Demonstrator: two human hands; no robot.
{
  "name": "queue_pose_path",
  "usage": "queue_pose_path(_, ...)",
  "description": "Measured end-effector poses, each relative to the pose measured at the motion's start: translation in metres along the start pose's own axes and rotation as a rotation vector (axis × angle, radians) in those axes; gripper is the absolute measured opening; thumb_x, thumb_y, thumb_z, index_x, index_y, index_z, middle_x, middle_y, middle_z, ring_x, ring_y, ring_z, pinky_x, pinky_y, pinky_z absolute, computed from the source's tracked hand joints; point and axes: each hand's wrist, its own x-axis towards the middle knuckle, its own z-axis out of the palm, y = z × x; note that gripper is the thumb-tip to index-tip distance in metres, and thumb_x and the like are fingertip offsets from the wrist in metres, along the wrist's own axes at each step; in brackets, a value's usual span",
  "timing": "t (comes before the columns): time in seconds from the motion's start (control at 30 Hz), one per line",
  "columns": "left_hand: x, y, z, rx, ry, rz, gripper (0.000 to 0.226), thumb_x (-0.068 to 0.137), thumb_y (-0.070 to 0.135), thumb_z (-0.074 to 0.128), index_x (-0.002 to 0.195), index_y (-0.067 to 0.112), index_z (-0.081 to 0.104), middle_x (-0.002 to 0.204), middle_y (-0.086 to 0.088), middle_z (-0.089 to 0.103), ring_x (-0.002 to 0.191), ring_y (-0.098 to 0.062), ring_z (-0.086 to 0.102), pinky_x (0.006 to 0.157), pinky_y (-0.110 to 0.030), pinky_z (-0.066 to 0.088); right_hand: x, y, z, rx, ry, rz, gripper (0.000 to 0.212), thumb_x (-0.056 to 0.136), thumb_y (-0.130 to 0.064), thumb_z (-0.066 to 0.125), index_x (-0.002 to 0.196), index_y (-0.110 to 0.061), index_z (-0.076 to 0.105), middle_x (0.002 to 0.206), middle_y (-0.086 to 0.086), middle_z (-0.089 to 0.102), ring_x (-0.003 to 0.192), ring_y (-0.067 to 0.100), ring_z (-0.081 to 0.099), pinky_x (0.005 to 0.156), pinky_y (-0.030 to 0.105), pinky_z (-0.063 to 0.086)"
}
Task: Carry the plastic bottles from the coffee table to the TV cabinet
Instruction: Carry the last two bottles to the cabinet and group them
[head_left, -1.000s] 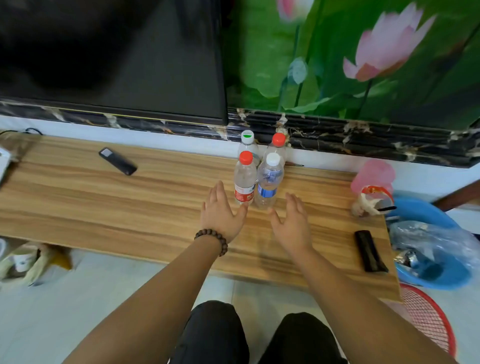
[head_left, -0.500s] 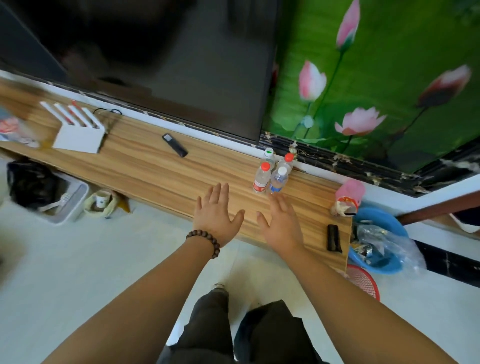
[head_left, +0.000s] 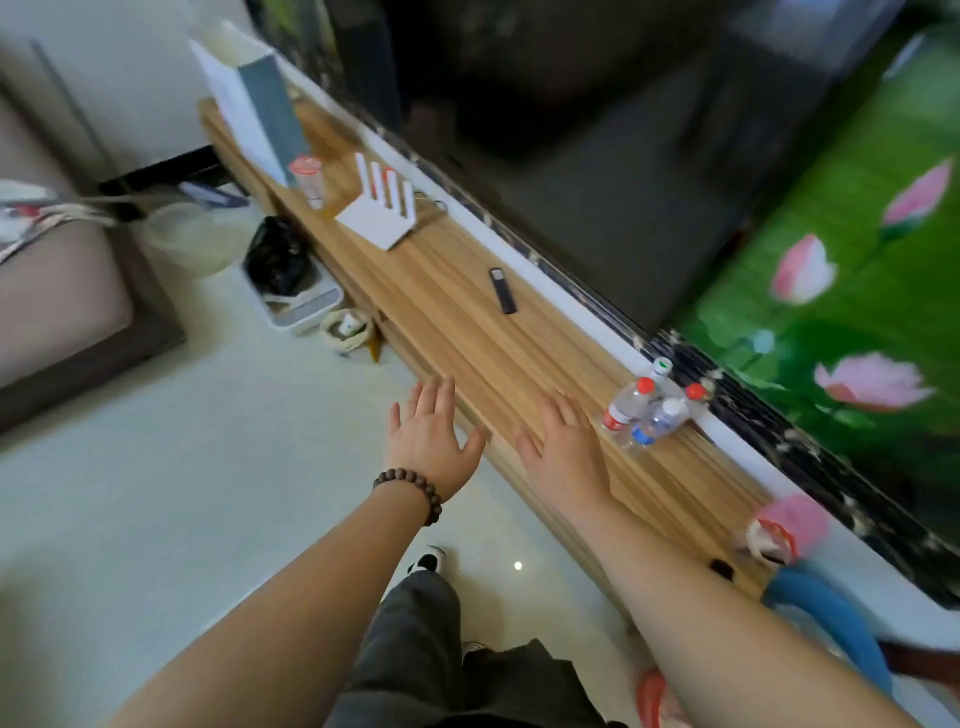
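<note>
Several clear plastic bottles (head_left: 647, 410) with red, white and green caps stand close together on the wooden TV cabinet (head_left: 457, 322), near the wall under the TV. My left hand (head_left: 428, 436) is held out flat over the floor by the cabinet's front edge, fingers apart, holding nothing; a bead bracelet is on its wrist. Over the cabinet top, left of the bottles and apart from them, my right hand (head_left: 563, 441) is also spread and holds nothing.
On the cabinet lie a black remote (head_left: 503, 290), a white router (head_left: 382, 210), a red-lidded jar (head_left: 307, 179) and a pink cup (head_left: 789, 525). A grey bin (head_left: 291, 291) stands on the floor; a sofa (head_left: 57, 280) is at the left, a blue basin (head_left: 826, 618) at the right.
The view has swung left and pulled back from the cabinet. Both hands have drawn away from the bottles, which stay standing where they were.
</note>
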Motion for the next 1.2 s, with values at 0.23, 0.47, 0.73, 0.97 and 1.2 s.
queue_pose_path(0.23,-0.079,-0.089,-0.023,-0.073,0.106,-0.367,0.074,0.093,0.054,0.034,0.153,0.019,0.008,0.161,-0.002,0.013,0.149,-0.019,0.006,0.121,-0.042,0.004,-0.009,-0.097,0.048,0.024,-0.197,-0.273,0.056,0.095,-0.038,0.046,0.143,-0.010,0.036,0.155,0.010,0.030,0.146,0.025,0.018,0.117,0.037,0.020)
queue_pose_path(0.47,-0.178,-0.190,-0.052,-0.137,0.293,-0.791,0.074,0.093,0.052,0.036,0.153,0.017,0.010,0.161,-0.003,0.014,0.149,-0.020,0.007,0.121,-0.042,0.006,-0.041,-0.225,0.116,-0.033,-0.425,-0.628,0.058,0.096,-0.041,0.042,0.146,-0.014,0.031,0.158,0.006,0.022,0.148,0.021,0.011,0.120,0.035,0.013)
queue_pose_path(0.73,-0.289,-0.268,-0.065,-0.165,0.453,-1.191,0.072,0.093,0.052,0.037,0.152,0.018,0.014,0.160,-0.001,0.017,0.149,-0.019,0.008,0.120,-0.041,0.006,-0.116,-0.347,0.190,-0.094,-0.656,-0.983,0.058,0.095,-0.038,0.043,0.146,-0.013,0.031,0.159,0.005,0.021,0.148,0.019,0.011,0.120,0.035,0.012)
queue_pose_path(0.97,-0.356,-0.349,-0.075,-0.173,0.516,-1.395,0.072,0.093,0.051,0.037,0.152,0.018,0.015,0.160,-0.002,0.018,0.148,-0.019,0.009,0.120,-0.043,0.008,-0.170,-0.442,0.255,-0.139,-0.769,-1.181,0.058,0.096,-0.038,0.042,0.147,-0.014,0.029,0.159,0.004,0.019,0.148,0.018,0.009,0.120,0.033,0.010)
queue_pose_path(1.2,-0.419,-0.467,-0.110,-0.203,0.577,-1.504,0.072,0.093,0.051,0.038,0.152,0.017,0.014,0.159,-0.003,0.018,0.148,-0.020,0.010,0.120,-0.043,0.009,-0.221,-0.571,0.330,-0.166,-0.808,-1.284,0.057,0.097,-0.037,0.042,0.148,-0.016,0.028,0.160,0.004,0.017,0.148,0.018,0.009,0.120,0.033,0.010)
